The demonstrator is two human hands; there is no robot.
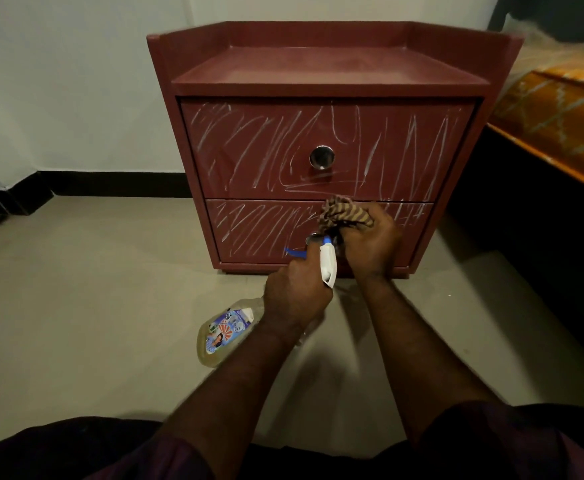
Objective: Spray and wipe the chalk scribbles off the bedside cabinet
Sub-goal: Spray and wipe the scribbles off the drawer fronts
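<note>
Left hand [295,292] gripping the neck of a tilted spray bottle [226,329], nozzle toward the cabinet, right hand [373,237] bunching a striped cloth [344,213] against the lower drawer [266,232], chalk scribbles [249,143] across both drawer fronts of the red bedside cabinet [325,84], bed [560,109] at right.

Maroon wooden two-drawer cabinet [318,71]: on grey floor [93,289], before white wall [75,81], left of orange bed [560,109]; clear spray bottle [224,330], striped cloth [344,213] in front.

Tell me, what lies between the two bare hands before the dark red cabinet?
Head view: the white spray head of the clear plastic bottle, which the left hand grips.
</note>
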